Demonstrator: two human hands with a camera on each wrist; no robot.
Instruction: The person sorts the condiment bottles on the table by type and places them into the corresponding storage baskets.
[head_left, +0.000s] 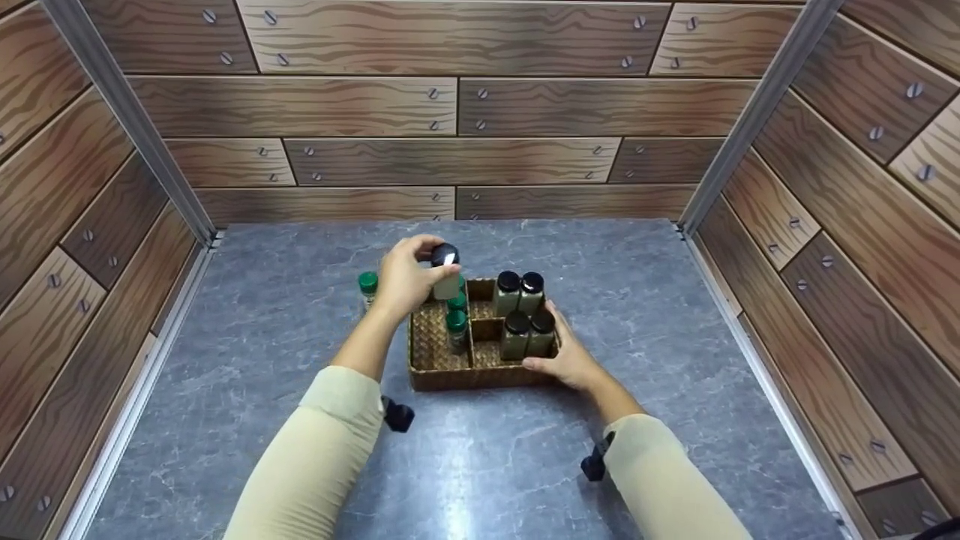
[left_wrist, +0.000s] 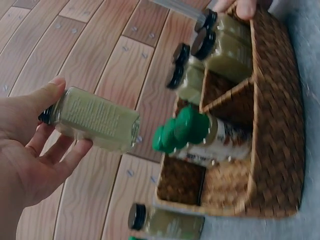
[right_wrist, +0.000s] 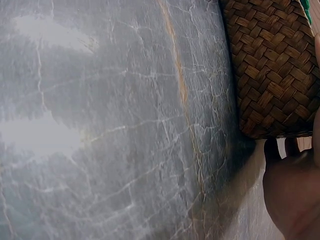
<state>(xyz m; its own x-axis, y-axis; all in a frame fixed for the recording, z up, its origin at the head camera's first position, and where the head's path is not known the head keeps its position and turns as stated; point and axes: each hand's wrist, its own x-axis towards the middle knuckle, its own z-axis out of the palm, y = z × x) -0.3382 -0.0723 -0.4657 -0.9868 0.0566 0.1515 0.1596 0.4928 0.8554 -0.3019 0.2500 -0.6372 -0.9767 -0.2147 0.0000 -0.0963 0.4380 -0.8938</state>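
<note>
My left hand (head_left: 403, 276) holds a square glass jar (left_wrist: 97, 119) by its black cap, raised over the left part of a brown woven basket (head_left: 442, 379). Pale green contents show through the glass. Right at the basket's front right corner, my right hand (head_left: 574, 365) grips the wall, thumb over the front rim and fingers along the right side. Several black-capped jars (head_left: 515, 343) stand in the two right compartments. In the long left compartment, a row of green-capped jars (head_left: 457, 337) lines the divider.
Left of the basket, a green-capped jar (head_left: 367, 283) stands on the grey marbled table (head_left: 285, 300). A black-capped jar (left_wrist: 172, 223) is also outside the basket in the left wrist view. Wood-patterned walls (head_left: 450, 105) enclose the table at the back and sides.
</note>
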